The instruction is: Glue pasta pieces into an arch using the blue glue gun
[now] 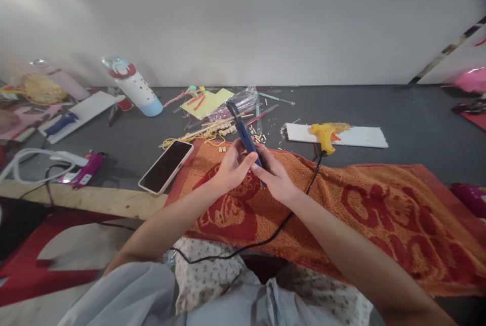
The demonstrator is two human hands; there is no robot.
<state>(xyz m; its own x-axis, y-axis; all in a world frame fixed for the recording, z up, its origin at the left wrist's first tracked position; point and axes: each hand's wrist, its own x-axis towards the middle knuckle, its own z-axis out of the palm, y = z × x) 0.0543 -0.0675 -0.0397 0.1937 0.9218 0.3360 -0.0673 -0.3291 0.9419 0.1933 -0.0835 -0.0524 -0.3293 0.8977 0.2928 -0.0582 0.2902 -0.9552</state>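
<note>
A slim, dark blue object (246,136) stands tilted between my two hands, its upper end leaning to the left and split in two. Its exact kind does not show. My left hand (236,165) is closed on its left side, and my right hand (276,174) closes on the right side. Both thumbs meet on its near face. Below the hands lies an orange and red towel (322,194). Just beyond are small cut wooden pieces (258,136), yellow string (205,137) and thin sticks (212,124).
A phone (166,166) lies left of the towel. On the right, a yellow glue gun (325,134) rests on a white board (364,136), its black cord (281,226) crossing the towel and my lap. A bottle (136,88), yellow paper (207,103) and purple power strip (89,170) occupy the left.
</note>
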